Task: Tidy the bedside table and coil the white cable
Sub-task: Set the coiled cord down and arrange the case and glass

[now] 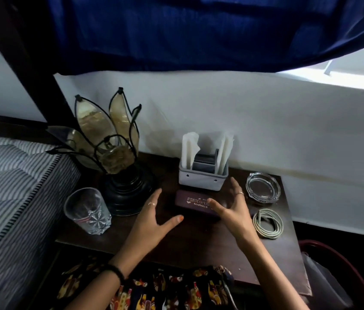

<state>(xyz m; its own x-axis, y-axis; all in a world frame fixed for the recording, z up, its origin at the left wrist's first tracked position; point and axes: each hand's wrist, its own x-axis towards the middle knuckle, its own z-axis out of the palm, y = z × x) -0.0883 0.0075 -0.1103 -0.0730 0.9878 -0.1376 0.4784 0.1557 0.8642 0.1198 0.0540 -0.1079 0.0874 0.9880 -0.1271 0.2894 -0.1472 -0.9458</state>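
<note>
**Both hands spread open around the maroon case; white cable lies coiled at the right**

The left hand (154, 217) is held with a released grip: the fingers are stretched forward and the thumb is splayed out to the right, toward the maroon case (193, 204). Nothing is grasped by it; whether the palm rests on the bench (199, 240) or hovers just above cannot be told. A ring is worn on one finger and a dark band is seen at the wrist.

The right hand (230, 208) is likewise released, fingers straight and fanned. Its thumb is laid over the right end of the case's printed lid, while the other fingers reach up toward the grey holder (202, 181) standing just behind the case. Both forearms are extended from the bottom edge, angled inward.

The white cable (267, 223) is found coiled in a loose loop on the bench, right of the right hand and apart from it, in front of the glass ashtray (263, 186). A drinking glass (87, 210) and a petal-shaped lamp (114, 153) are set at the left, beside the striped mattress (8, 198).
</note>
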